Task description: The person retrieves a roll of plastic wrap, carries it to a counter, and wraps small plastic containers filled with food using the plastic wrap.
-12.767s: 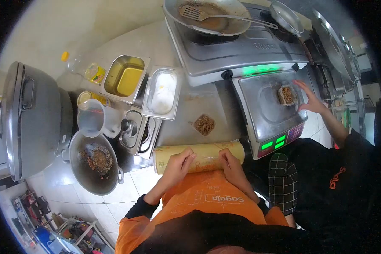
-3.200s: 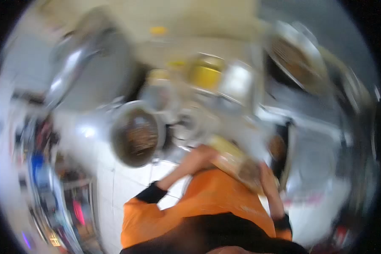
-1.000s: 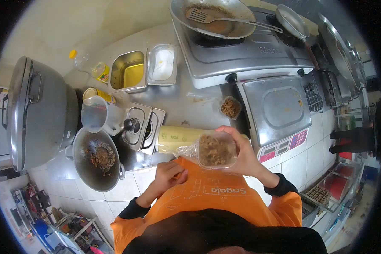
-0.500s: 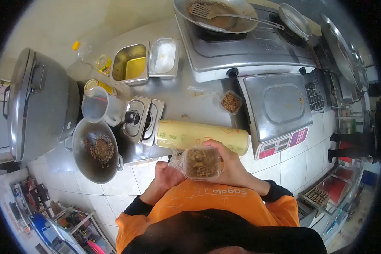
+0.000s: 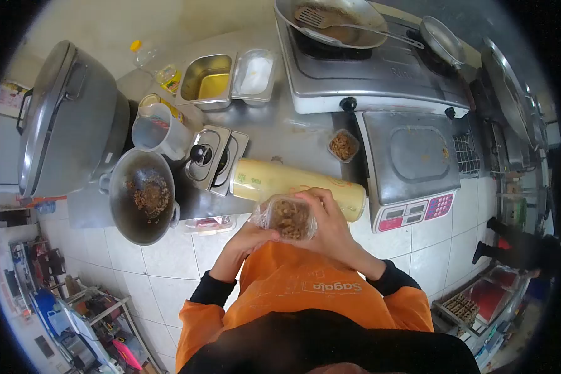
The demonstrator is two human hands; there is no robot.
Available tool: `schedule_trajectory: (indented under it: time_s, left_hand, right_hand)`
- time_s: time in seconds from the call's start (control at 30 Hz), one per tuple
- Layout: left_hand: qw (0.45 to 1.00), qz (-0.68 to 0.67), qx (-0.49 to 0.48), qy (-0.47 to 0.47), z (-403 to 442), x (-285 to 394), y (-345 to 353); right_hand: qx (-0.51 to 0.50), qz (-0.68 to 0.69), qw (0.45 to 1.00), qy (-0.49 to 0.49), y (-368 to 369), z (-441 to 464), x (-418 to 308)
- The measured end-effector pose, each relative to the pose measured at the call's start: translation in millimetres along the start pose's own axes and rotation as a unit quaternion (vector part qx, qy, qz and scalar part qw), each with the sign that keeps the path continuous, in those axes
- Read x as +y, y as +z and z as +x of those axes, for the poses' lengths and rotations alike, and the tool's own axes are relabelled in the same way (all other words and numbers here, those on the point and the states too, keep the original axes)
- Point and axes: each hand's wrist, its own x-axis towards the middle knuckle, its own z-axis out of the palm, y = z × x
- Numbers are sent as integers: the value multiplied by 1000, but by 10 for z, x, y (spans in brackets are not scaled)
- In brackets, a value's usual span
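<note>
Between my two hands is a small clear plastic tub of brown chopped food, with clear film bunched at its left side. My right hand is wrapped round the tub's right side. My left hand grips the film and the tub's left edge. Just beyond them, a yellowish roll of cling film lies along the counter's front edge. A second tub of the brown food stands behind the roll, left of the digital scale, whose plate bears only small crumbs.
On the left are a large grey pot, a wok with food remnants, a plastic jug and lidded steel containers. Behind stand oil and white-content trays, and a stove with a pan. A person's legs show far right.
The tub came up from near my apron, first held mainly by my right hand with film trailing left. Now my left hand has closed in on its left side. The view has shifted slightly.
</note>
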Motion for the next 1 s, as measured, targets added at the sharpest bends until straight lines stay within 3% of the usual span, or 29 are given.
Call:
schedule_trajectory:
  time_s: [0.07,0.17,0.23,0.3,0.37,0.4,0.47,0.5,0.57,0.63,0.67,0.73,0.77,0.87,0.93,1.0]
  left_hand:
    - [1000,7,19,10,-76,-153,-162]
    - [997,38,70,-25,-181,-173,-215]
    - [988,91,72,-105,-261,-39,-48]
    - [988,103,61,-94,-215,-291,-350]
    - [989,115,51,-80,-178,-530,-662]
    - [987,98,70,-102,-191,-615,-790]
    - [985,75,95,-122,-230,-545,-680]
    - [988,9,116,-98,-229,-338,-353]
    - [985,-65,143,-67,-180,-225,-209]
    - [993,-73,61,-72,-129,-253,-222]
    - [993,-78,67,-65,-118,-243,-177]
    - [975,-41,188,-114,-112,-241,-26]
    - [974,-48,195,-109,-99,-289,-17]
    - [977,-68,188,-74,-61,-388,-25]
    - [969,38,244,11,-14,-419,40]
    - [966,17,257,29,19,-357,131]
  right_hand:
    - [2,25,1000,-2,-18,15,18]
    - [-90,12,994,-64,-231,128,76]
    - [-258,116,959,24,-398,429,186]
    - [-235,77,969,-8,-201,741,257]
    - [-248,97,935,-235,221,992,460]
    - [-253,98,933,-238,358,1091,462]
    - [-474,84,843,-238,577,1260,434]
    - [-480,86,839,-241,617,1350,412]
    - [-589,-6,771,-241,655,1498,377]
    - [-579,54,772,-256,670,1510,470]
    - [-559,112,777,-266,653,1519,524]
    - [-585,124,766,-236,595,1522,602]
    - [-601,136,761,-201,567,1519,623]
    - [-590,89,762,-252,502,1541,643]
    - [-586,103,760,-263,563,1545,705]
    - [-583,115,757,-272,606,1534,746]
